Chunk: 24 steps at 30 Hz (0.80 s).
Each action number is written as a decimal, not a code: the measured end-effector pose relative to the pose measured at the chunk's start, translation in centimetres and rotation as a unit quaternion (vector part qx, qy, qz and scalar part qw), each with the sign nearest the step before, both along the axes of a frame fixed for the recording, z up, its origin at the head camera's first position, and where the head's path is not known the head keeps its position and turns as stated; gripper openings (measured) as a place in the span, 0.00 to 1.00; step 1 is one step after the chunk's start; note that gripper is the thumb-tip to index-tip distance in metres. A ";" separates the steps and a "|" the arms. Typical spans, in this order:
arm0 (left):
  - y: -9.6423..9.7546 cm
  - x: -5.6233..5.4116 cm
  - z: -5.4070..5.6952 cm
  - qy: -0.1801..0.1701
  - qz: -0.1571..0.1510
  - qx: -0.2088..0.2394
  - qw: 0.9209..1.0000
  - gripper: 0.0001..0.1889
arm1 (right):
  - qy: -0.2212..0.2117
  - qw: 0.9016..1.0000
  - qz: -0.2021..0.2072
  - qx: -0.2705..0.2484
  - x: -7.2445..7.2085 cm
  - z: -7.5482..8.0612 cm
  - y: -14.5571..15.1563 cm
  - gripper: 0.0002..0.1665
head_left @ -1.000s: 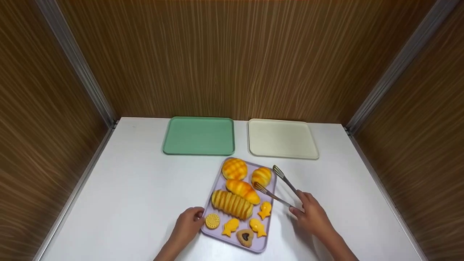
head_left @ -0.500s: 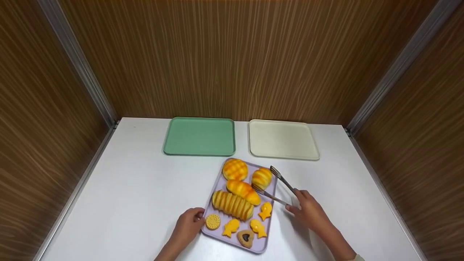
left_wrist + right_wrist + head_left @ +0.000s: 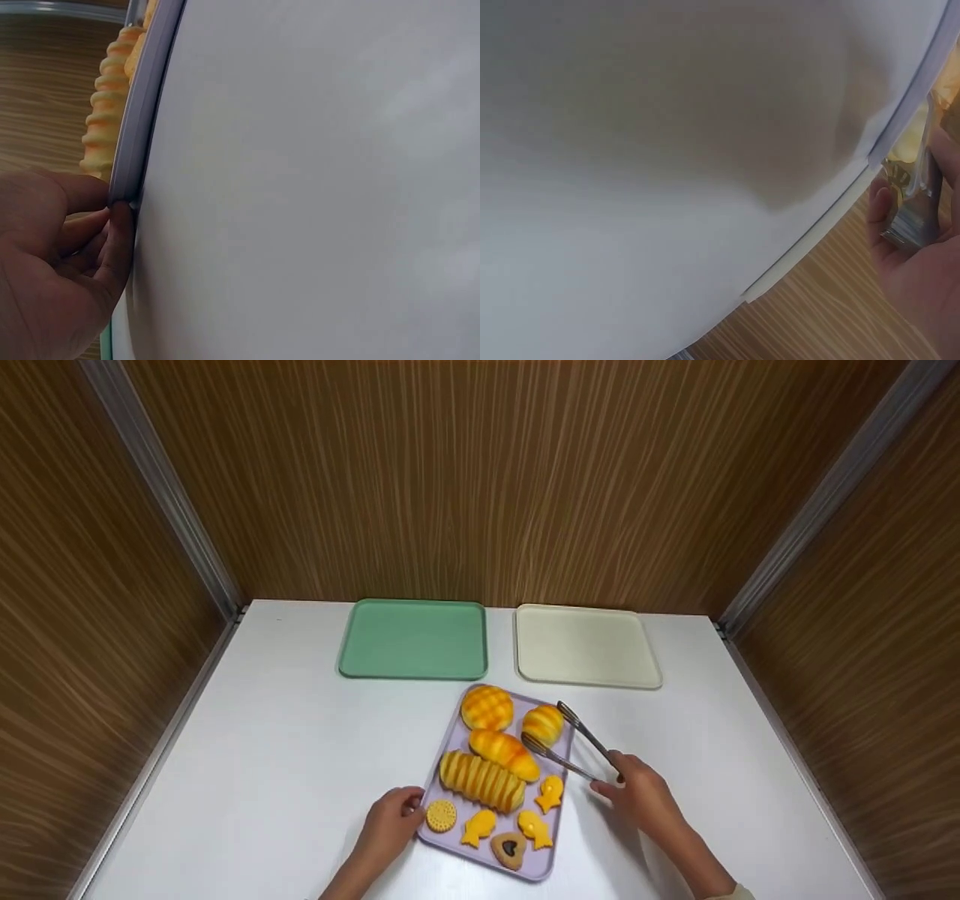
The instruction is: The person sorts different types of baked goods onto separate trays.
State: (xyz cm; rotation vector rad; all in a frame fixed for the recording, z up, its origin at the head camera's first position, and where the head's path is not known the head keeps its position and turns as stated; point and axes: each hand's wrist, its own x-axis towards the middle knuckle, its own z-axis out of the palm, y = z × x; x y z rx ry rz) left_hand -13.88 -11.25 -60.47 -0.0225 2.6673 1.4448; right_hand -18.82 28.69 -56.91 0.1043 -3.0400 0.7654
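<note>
My left hand [image 3: 388, 823] pinches the left rim of a purple tray [image 3: 536, 872] between thumb and fingers, seen closer in the left wrist view as a hand [image 3: 67, 262] at the tray's edge. In my right hand [image 3: 643, 795] I grip metal tongs [image 3: 587, 735]. Their tips straddle a small striped roll [image 3: 542, 724] at the tray's far right corner; firm contact cannot be told. The tray also bears a crosshatched round bun [image 3: 487, 707], a smooth long bread [image 3: 504, 753], a ridged loaf [image 3: 481, 781], a round biscuit [image 3: 441, 815], a heart-centred cookie [image 3: 508, 850] and fish-shaped pieces [image 3: 478, 829].
Behind the purple tray lie a green tray [image 3: 414, 640] on the left and a cream tray [image 3: 588, 646] on the right, both bare. The white table [image 3: 285, 757] is bounded by wood-grain panels [image 3: 480, 480] at the back and both sides.
The tongs have shifted slightly left and their arms have drawn a little closer around the small roll. My left hand stays at the tray's rim.
</note>
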 end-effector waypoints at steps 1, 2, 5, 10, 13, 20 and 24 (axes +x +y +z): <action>0.0 0.0 0.0 -0.002 0.002 -0.001 1.000 0.14 | 0.001 1.000 -0.002 -0.005 0.0 0.0 0.0 0.28; 0.0 -0.1 0.0 -0.006 0.003 -0.002 1.000 0.14 | 0.002 1.000 -0.004 -0.011 0.0 0.0 0.1 0.28; 0.1 -0.2 -0.1 -0.011 0.007 -0.006 1.000 0.14 | 0.001 1.000 -0.013 -0.024 0.1 0.0 0.2 0.27; 0.2 -0.2 -0.2 -0.001 0.008 -0.009 1.000 0.13 | 0.003 0.999 -0.025 -0.043 0.2 -0.2 0.4 0.26; 0.2 -0.2 -0.2 0.001 0.009 -0.005 1.000 0.14 | 0.019 0.998 -0.024 -0.059 0.3 -0.3 0.6 0.27; 0.1 0.0 -0.3 0.018 0.008 0.007 1.000 0.14 | 0.038 0.995 -0.035 -0.089 0.2 0.2 1.7 0.30; 0.0 0.0 -0.2 0.017 0.005 0.007 1.000 0.14 | 0.047 0.993 -0.050 -0.097 -0.4 0.6 2.9 0.32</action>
